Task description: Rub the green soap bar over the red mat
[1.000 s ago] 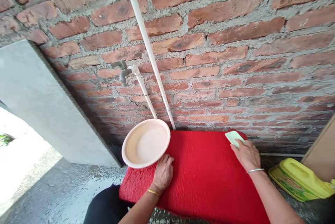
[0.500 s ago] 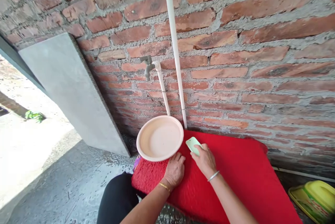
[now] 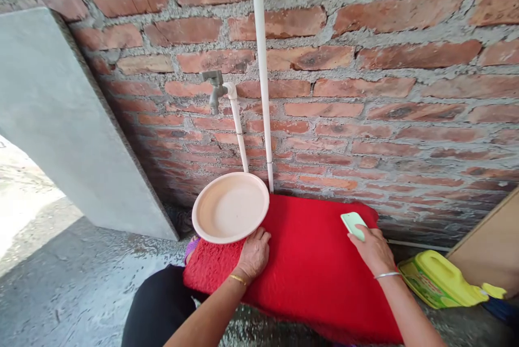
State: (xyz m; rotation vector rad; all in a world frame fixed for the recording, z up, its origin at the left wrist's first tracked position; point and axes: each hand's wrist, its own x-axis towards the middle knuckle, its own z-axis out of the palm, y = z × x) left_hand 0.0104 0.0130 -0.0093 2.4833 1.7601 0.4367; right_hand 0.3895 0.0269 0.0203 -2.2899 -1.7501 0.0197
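A red mat (image 3: 308, 260) lies against the foot of a brick wall. My left hand (image 3: 253, 254) rests on its near left part and holds the rim of a pale pink plate (image 3: 230, 207) that sits at the mat's left end. My right hand (image 3: 372, 248) presses a light green brush or soap-like block (image 3: 352, 224) onto the mat's far right part.
A grey tap (image 3: 214, 91) on a white pipe (image 3: 261, 71) sticks out of the brick wall above the plate. A yellow jug (image 3: 440, 279) lies on the ground at right beside a brown board (image 3: 488, 244). A grey concrete slab (image 3: 60, 120) leans at left. The concrete floor (image 3: 81, 293) is wet.
My right hand slid the green block from the mat's right end to beside the plate, then back to the right. My left hand stayed on the plate's rim.
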